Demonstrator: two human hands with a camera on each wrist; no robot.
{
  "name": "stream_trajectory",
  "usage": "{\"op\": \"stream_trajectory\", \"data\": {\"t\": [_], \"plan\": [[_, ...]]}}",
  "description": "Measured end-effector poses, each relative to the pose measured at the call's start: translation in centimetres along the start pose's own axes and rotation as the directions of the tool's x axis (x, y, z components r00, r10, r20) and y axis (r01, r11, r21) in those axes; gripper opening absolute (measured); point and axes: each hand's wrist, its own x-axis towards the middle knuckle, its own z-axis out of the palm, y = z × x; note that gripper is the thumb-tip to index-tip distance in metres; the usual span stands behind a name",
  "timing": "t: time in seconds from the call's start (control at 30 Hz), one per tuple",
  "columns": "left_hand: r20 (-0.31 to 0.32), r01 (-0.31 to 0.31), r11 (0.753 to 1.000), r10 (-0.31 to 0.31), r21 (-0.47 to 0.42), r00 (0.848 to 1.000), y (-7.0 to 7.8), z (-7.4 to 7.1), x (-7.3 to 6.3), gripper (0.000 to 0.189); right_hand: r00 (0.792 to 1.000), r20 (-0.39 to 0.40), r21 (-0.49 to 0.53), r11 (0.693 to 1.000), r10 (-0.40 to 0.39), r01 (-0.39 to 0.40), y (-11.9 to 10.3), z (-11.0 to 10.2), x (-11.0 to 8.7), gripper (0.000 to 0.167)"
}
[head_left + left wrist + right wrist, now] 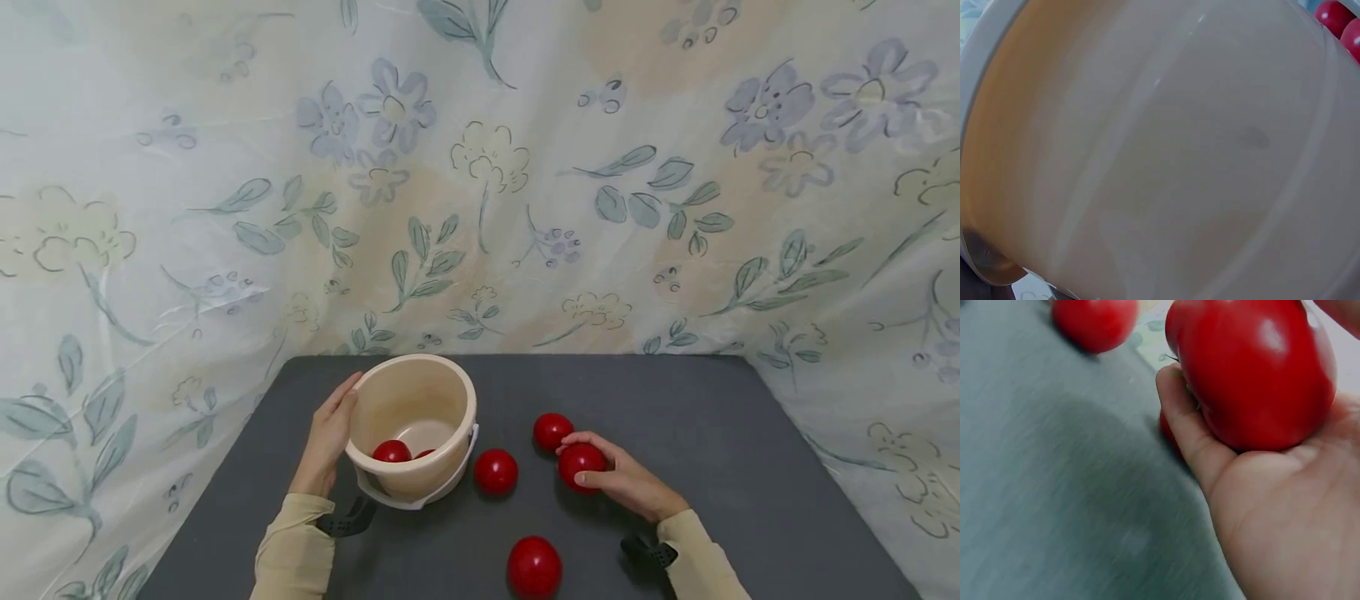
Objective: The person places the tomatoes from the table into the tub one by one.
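Observation:
My left hand (pixel 330 429) grips the rim of a cream bucket (pixel 416 483) on its left side. The bucket leans toward me, its white handle hanging down in front, and at least two red balls (pixel 392 451) lie inside. Its smooth wall (pixel 1166 150) fills most of the left wrist view. In my right hand (pixel 626 479) is a shiny red ball (pixel 579 465), with thumb and fingers curled round it; the right wrist view shows the same red ball (pixel 1260 375) against the palm. Just behind it sits another red ball (pixel 552 432).
One loose red ball (pixel 496 472) lies right of the bucket, and another red ball (pixel 535 567) sits nearer me. All stand on a dark grey table (pixel 675 400). A pale flowered cloth (pixel 525 167) hangs behind the table and along its sides.

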Motion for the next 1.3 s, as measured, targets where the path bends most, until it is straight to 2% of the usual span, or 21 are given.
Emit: {"op": "stream_trajectory", "data": {"t": [0.3,0.5,0.77,0.93,1.07,1.3], "plan": [[-0.003,-0.008,1.0,0.008,0.005,1.0,0.1,0.0,0.1,0.048,0.999,0.01,-0.024,0.999,-0.049,0.049,-3.4,-0.3,2.2,0.05],[-0.013,-0.007,1.0,0.007,0.007,1.0,0.1,0.1,0.1,0.048,0.994,0.054,-0.042,0.995,-0.092,0.095,-6.6,-0.7,3.6,0.048],[-0.013,-0.002,1.0,0.002,0.006,1.0,0.1,0.0,0.1,0.048,0.982,0.142,-0.014,0.992,-0.125,0.128,-11.1,-0.7,5.3,0.05],[-0.009,0.006,1.0,-0.006,0.012,1.0,0.0,0.1,0.2,0.048,0.972,0.181,0.017,0.989,-0.149,0.149,-13.5,-0.5,6.3,0.048],[-0.009,0.005,1.0,-0.005,0.019,1.0,-0.1,0.0,0.2,0.049,0.968,0.209,0.03,0.991,-0.137,0.134,-15.2,-0.1,7.1,0.043],[-0.007,-0.004,1.0,0.004,0.013,1.0,-0.1,0.0,0.2,0.049,0.965,0.224,-0.013,0.989,-0.139,0.146,-17.4,1.4,9.1,0.036]]}}
